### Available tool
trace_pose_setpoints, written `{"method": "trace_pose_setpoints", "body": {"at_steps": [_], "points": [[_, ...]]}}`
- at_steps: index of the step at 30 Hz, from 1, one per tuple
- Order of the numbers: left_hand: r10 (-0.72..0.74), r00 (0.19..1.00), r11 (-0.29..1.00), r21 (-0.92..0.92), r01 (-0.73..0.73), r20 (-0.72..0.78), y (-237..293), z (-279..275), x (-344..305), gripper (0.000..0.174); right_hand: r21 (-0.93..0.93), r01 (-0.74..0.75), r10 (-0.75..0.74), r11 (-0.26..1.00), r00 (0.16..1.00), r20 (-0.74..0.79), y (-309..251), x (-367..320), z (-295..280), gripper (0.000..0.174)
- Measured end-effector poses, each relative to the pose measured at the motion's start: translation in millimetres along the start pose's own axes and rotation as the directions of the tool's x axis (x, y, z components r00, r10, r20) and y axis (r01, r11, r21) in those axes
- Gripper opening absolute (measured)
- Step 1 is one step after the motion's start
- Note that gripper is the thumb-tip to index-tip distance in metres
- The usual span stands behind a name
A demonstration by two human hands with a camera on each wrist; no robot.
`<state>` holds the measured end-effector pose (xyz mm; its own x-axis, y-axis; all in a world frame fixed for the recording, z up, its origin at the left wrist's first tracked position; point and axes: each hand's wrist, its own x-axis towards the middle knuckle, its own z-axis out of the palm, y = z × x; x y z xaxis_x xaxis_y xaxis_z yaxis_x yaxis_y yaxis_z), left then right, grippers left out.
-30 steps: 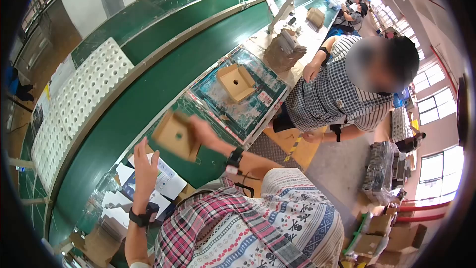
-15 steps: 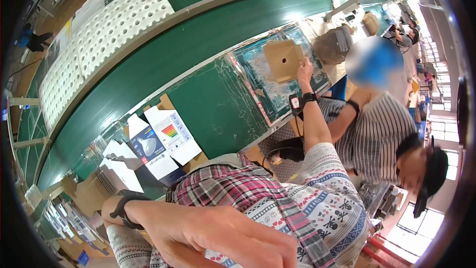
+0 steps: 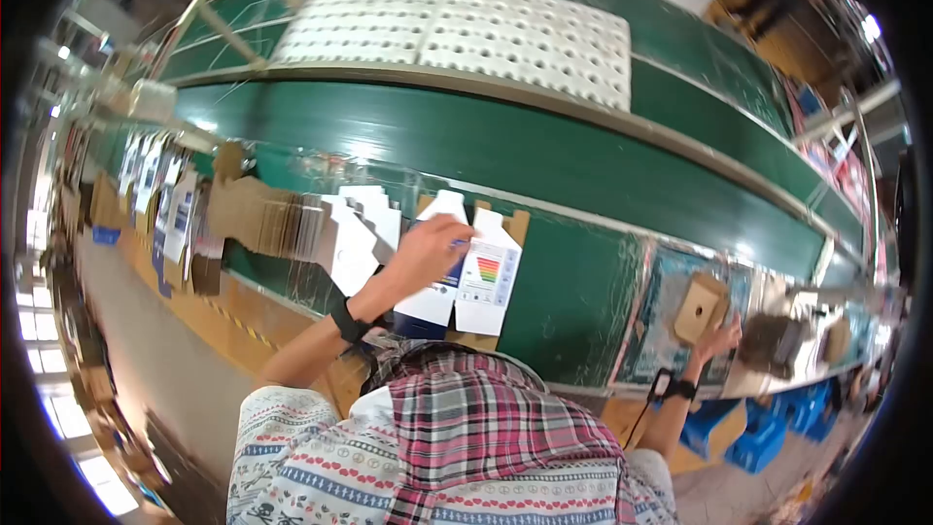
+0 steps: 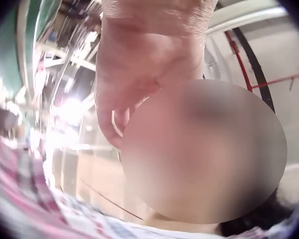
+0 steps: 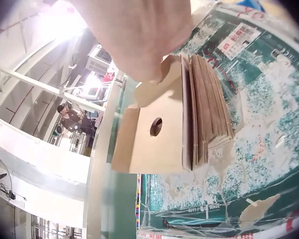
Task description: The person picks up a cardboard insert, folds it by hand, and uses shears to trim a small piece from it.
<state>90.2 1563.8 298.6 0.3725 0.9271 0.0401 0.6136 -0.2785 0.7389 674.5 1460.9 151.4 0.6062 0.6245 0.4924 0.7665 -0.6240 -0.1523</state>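
My right hand (image 3: 717,340) grips the edge of a brown cardboard insert (image 3: 696,311) with a round hole, over the teal-patterned mat at the right of the bench. In the right wrist view the cardboard insert (image 5: 157,127) has its side flaps bent, and several folded cardboard pieces (image 5: 209,107) stand against it; the hand (image 5: 144,45) covers its upper edge, hiding the fingertips. Over the printed light-bulb boxes (image 3: 488,277) hovers my left hand (image 3: 423,261), fingers loosely bent, holding nothing. In the left wrist view that hand (image 4: 144,64) is partly covered by a blurred patch.
A stack of brown cardboard (image 3: 262,214) and white flat cartons (image 3: 355,243) lie on the bench to the left. White perforated trays (image 3: 525,44) sit beyond the rail (image 3: 486,83). More folded cardboard (image 3: 773,342) is right of the mat (image 3: 661,297); blue bins (image 3: 758,437) stand below.
My view has swung from the right to face the bench. The left hand has come from near my body to over the printed boxes. The right hand stays at the cardboard insert on the mat.
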Motion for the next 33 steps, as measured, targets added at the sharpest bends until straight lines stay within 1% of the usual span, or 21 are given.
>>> {"method": "trace_pose_setpoints", "body": {"at_steps": [1, 3, 4, 5, 6, 7, 8, 9, 10, 11, 14, 15, 17, 18, 21, 24, 27, 28, 31, 32, 33], "points": [[-0.087, 0.988, 0.981, 0.161, 0.107, -0.129, -45.7, 2.9, -18.1, 0.019, 0.068, 0.035, -0.036, 0.997, 0.999, 0.003, -23.1, 5.9, -7.7, 0.035], [-0.300, 0.893, 0.906, 0.195, 0.377, -0.335, -125.6, 4.7, -65.0, 0.024, 0.183, 0.099, -0.101, 0.978, 0.995, 0.000, -62.5, 6.1, -31.3, 0.034], [-0.278, 0.868, 0.875, 0.265, 0.405, -0.411, -147.0, 4.3, -84.5, 0.027, 0.224, 0.071, -0.081, 0.972, 0.996, 0.036, -88.2, 5.8, -45.3, 0.036], [-0.246, 0.843, 0.837, 0.333, 0.434, -0.479, -160.0, 2.4, -99.4, 0.030, 0.296, 0.108, -0.125, 0.949, 0.991, 0.041, -106.6, 6.4, -50.6, 0.036], [-0.353, 0.839, 0.790, 0.348, 0.504, -0.414, -164.4, -1.1, -110.3, 0.046, 0.362, 0.141, -0.168, 0.921, 0.985, 0.045, -120.7, 6.7, -55.6, 0.036], [-0.317, 0.846, 0.807, 0.346, 0.478, -0.429, -162.2, 2.5, -116.1, 0.053, 0.424, 0.173, -0.214, 0.889, 0.976, 0.050, -136.7, 6.2, -64.7, 0.036], [-0.283, 0.850, 0.822, 0.344, 0.454, -0.445, -158.7, 6.4, -121.0, 0.061, 0.470, 0.150, -0.219, 0.870, 0.971, 0.096, -154.7, 4.4, -73.4, 0.034], [-0.246, 0.852, 0.836, 0.344, 0.428, -0.463, -156.8, 10.1, -126.2, 0.069, 0.447, 0.182, -0.251, 0.876, 0.963, 0.100, -166.3, 1.5, -77.1, 0.032], [-0.265, 0.872, 0.830, 0.363, 0.423, -0.412, -157.5, 16.1, -131.3, 0.089, 0.426, 0.214, -0.282, 0.879, 0.954, 0.102, -176.3, -0.2, -78.6, 0.030], [-0.265, 0.871, 0.826, 0.369, 0.426, -0.413, -156.9, 21.6, -136.6, 0.091, 0.405, 0.244, -0.310, 0.881, 0.945, 0.104, -185.5, -2.4, -81.7, 0.029], [-0.274, 0.875, 0.807, 0.399, 0.435, -0.399, -137.7, 27.0, -137.5, 0.097, 0.549, 0.251, -0.363, 0.798, 0.926, 0.105, -195.1, -11.6, -82.1, 0.026], [-0.315, 0.850, 0.779, 0.397, 0.485, -0.422, -142.9, 30.6, -139.8, 0.096, 0.588, 0.255, -0.382, 0.768, 0.919, 0.101, -193.1, -15.7, -81.0, 0.025], [-0.389, 0.793, 0.714, 0.390, 0.581, -0.469, -167.5, 41.7, -142.9, 0.094, 0.597, 0.208, -0.370, 0.775, 0.915, 0.161, -190.5, -21.8, -85.1, 0.024], [-0.356, 0.762, 0.699, 0.388, 0.601, -0.541, -182.4, 42.2, -141.8, 0.085, 0.623, 0.177, -0.351, 0.762, 0.921, 0.168, -188.9, -26.3, -85.5, 0.024], [-0.560, 0.584, 0.645, 0.134, 0.752, -0.587, -202.4, 19.3, -121.2, 0.073, 0.675, 0.111, -0.323, 0.730, 0.926, 0.197, -183.4, -35.1, -84.9, 0.023], [-0.675, 0.443, 0.531, 0.028, 0.847, -0.590, -213.0, -1.1, -99.6, 0.067, 0.704, 0.096, -0.348, 0.704, 0.910, 0.224, -177.4, -45.6, -81.7, 0.022], [-0.698, 0.498, 0.558, 0.045, 0.829, -0.515, -206.9, -7.9, -97.1, 0.068, 0.711, 0.066, -0.359, 0.700, 0.893, 0.271, -181.8, -54.8, -90.9, 0.021], [-0.707, 0.484, 0.566, -0.003, 0.824, -0.515, -212.6, -6.4, -97.0, 0.077, 0.709, 0.050, -0.355, 0.703, 0.889, 0.289, -185.0, -57.2, -95.3, 0.021], [-0.665, 0.536, 0.572, 0.108, 0.813, -0.520, -208.8, -2.7, -100.5, 0.093, 0.721, 0.022, -0.346, 0.692, 0.888, 0.305, -179.7, -64.9, -86.5, 0.019], [-0.689, 0.557, 0.575, 0.119, 0.809, -0.464, -207.4, -2.4, -103.0, 0.103, 0.712, 0.015, -0.349, 0.702, 0.879, 0.326, -177.0, -66.9, -84.6, 0.018], [-0.641, 0.596, 0.598, 0.171, 0.783, -0.484, -207.2, 0.4, -107.3, 0.101, 0.704, 0.008, -0.353, 0.710, 0.869, 0.346, -177.2, -68.1, -84.6, 0.018]]}}
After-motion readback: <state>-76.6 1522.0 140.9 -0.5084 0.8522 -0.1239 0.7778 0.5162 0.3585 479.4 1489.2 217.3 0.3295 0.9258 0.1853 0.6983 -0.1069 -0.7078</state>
